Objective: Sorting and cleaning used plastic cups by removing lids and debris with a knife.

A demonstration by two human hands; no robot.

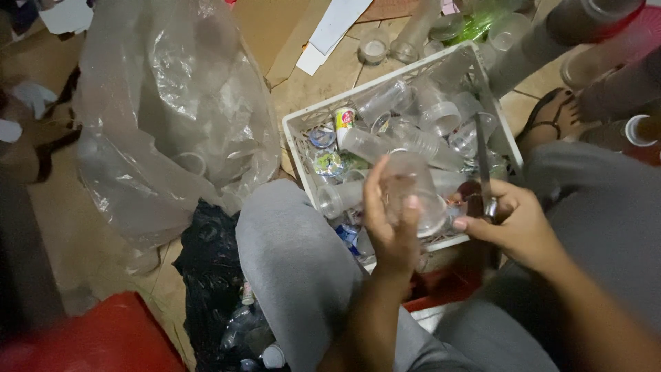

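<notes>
My left hand (390, 224) grips a clear plastic cup (415, 187), held on its side over the near edge of a white plastic crate (300, 134). My right hand (508, 219) holds a knife (483, 165) by the handle, its long blade pointing up and away, just to the right of the cup's open rim. The crate is filled with several clear plastic cups and bottles (406, 138) and a few printed lids. My grey-trousered knees (292, 251) sit on either side of the hands.
A large clear plastic bag (158, 103) with cups inside stands at the left. A black bag (217, 289) with bottles lies beside my left knee. Stacked cups (523, 48) and a sandalled foot (551, 117) are at the upper right. Cardboard sheets (275, 27) cover the tiled floor.
</notes>
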